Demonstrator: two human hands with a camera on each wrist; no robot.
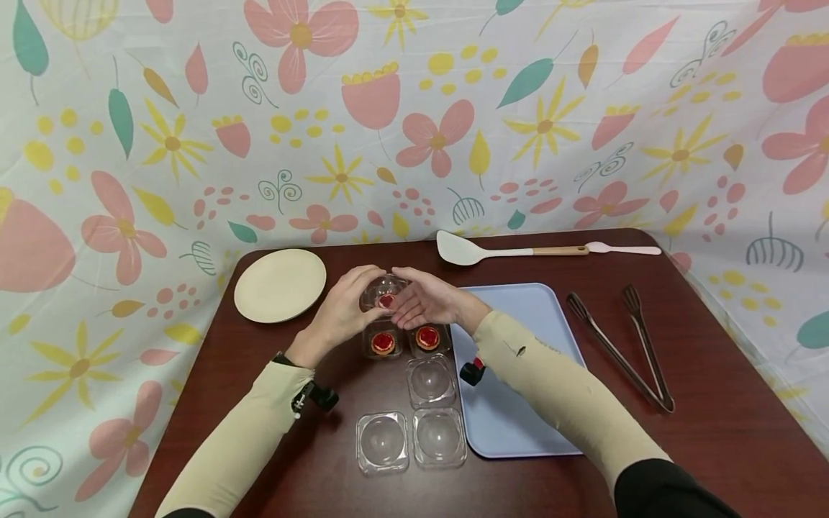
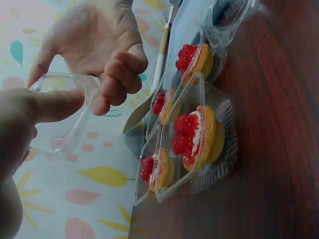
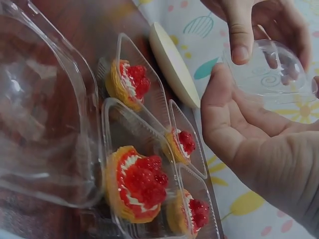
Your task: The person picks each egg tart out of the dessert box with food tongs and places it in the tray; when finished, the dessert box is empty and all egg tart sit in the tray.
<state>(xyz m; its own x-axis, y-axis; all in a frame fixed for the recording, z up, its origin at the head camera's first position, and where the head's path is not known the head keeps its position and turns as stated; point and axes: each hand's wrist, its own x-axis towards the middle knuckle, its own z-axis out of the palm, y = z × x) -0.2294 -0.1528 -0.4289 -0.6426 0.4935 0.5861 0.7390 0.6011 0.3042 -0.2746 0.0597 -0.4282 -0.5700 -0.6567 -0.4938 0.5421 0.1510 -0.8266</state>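
Note:
My left hand (image 1: 340, 309) pinches a clear domed plastic lid (image 3: 269, 69), its thumb pressed on the near side. The lid is raised above the far tart containers. Close beside it is my right hand (image 1: 430, 298), palm turned toward the lid and fingers loosely bent; whether they touch the lid's rim is hard to tell. Below the hands, several clear square containers (image 2: 229, 144) stand together, each with a tart topped with red berries (image 3: 142, 184) and cream. In the head view the hands partly hide the far tarts; two nearer tarts (image 1: 427, 337) show fully.
Several clear lids (image 1: 382, 442) lie on the table in front of the containers. A blue tray (image 1: 512, 424) is under my right forearm, with metal tongs (image 1: 637, 352) to its right. A cream plate (image 1: 280, 285) sits back left; a spatula (image 1: 505, 252) and pink-handled utensil (image 1: 624, 249) lie behind.

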